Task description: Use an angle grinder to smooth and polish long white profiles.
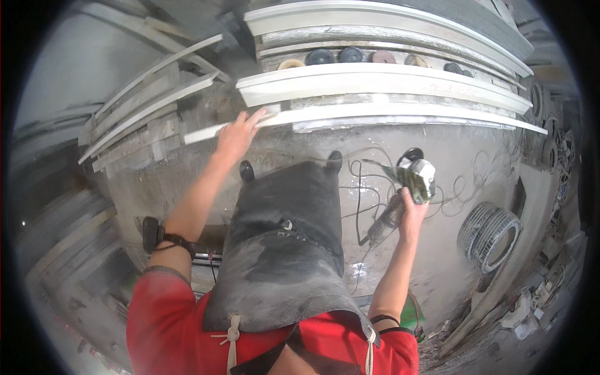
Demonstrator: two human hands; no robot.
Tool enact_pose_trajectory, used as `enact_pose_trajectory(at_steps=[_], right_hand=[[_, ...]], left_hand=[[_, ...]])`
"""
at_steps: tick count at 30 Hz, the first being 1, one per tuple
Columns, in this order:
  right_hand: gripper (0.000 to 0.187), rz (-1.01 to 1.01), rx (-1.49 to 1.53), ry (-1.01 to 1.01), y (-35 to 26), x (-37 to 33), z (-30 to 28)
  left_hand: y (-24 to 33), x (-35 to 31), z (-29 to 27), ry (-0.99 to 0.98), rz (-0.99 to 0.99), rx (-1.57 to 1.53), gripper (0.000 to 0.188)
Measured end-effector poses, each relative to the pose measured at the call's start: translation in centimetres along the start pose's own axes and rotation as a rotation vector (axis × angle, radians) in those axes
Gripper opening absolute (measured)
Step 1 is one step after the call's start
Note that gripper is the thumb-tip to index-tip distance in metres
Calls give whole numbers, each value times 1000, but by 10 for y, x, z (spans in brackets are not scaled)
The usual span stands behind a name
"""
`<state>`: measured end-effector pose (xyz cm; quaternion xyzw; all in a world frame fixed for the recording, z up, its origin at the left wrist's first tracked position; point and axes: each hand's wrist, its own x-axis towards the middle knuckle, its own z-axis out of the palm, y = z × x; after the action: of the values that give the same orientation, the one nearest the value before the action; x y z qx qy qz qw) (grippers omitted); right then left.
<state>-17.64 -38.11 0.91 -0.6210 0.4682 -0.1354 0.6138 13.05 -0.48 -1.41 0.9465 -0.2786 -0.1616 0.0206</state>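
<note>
My left hand [236, 136] rests on a long white strip [375, 112], near its left end. Its fingers are stretched out and apart, touching the top of the strip. In my right hand [414, 209] is a power tool that looks like an angle grinder [386, 222], held low in front of the strip and apart from it. A green and white cloth [412, 178] is wrapped about the tool's head, and a dark round part [412, 154] shows beyond it. The cloth hides most of the head.
Behind the strip lie more long white mouldings [375, 81], with several round discs [351, 55] in a row between them. Other strips [150, 112] lie at the left. A cable [359, 206] loops over the wet floor. Stacked tyres [490, 234] stand at the right.
</note>
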Motion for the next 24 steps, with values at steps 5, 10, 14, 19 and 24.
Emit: enact_pose_trajectory(at_steps=[5, 10, 14, 19, 24], right_hand=[[58, 59, -147, -133, -21, -38, 81], [81, -61, -408, -209, -36, -53, 160], [95, -207, -268, -343, -30, -75, 226], [108, -344, -335, -581, -36, -109, 325], [107, -291, -665, -739, -44, -126, 395]], left_hand=[[-17, 33, -10, -13, -8, -173, 46], [-27, 30, -14, -39, -44, -314, 45], [-32, -35, -11, 348, -46, -508, 50], [-48, -102, -7, 116, -357, -1368, 46], [-101, -104, 24, 131, -555, -1764, 43]])
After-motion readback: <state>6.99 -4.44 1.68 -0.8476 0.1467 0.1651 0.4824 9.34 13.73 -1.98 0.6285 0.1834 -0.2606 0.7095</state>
